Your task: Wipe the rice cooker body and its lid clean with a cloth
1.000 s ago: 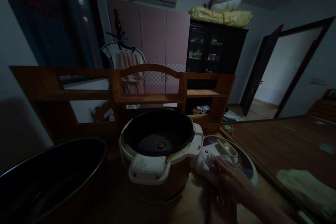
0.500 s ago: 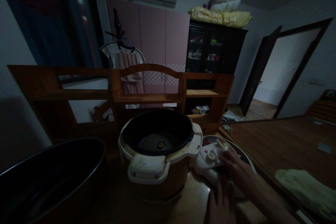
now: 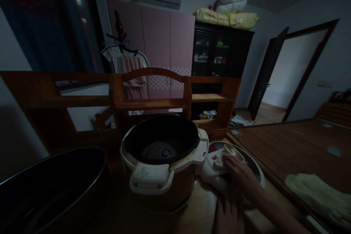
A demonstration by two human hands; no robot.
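Note:
A pressure cooker lid [image 3: 207,172], white with a dark glossy panel, lies on the table at the lower right. On its top are a round valve knob [image 3: 218,163] and a raised handle [image 3: 233,151]. My right hand [image 3: 238,172] presses fingers down on the lid beside the knob, closed over what looks like a pale, crumpled cloth [image 3: 223,156], mostly hidden. Stretched out at the lid's near edge are the fingers of my left hand [image 3: 229,210]. Left of the lid stands the cooker body [image 3: 149,173], uncovered, with a dark inside and a round metal piece at its bottom centre.
A large dark basin [image 3: 102,168] stands at the left. Behind the cooker, a wooden shelf rack [image 3: 153,103] rises along the table's back. A lower wooden surface [image 3: 285,142] with a pale green cloth [image 3: 315,193] lies to the right. The room is dim.
My right hand has slid a little left over the lid, closer to the valve knob. My left hand stays at the near edge. The whole view has shifted slightly.

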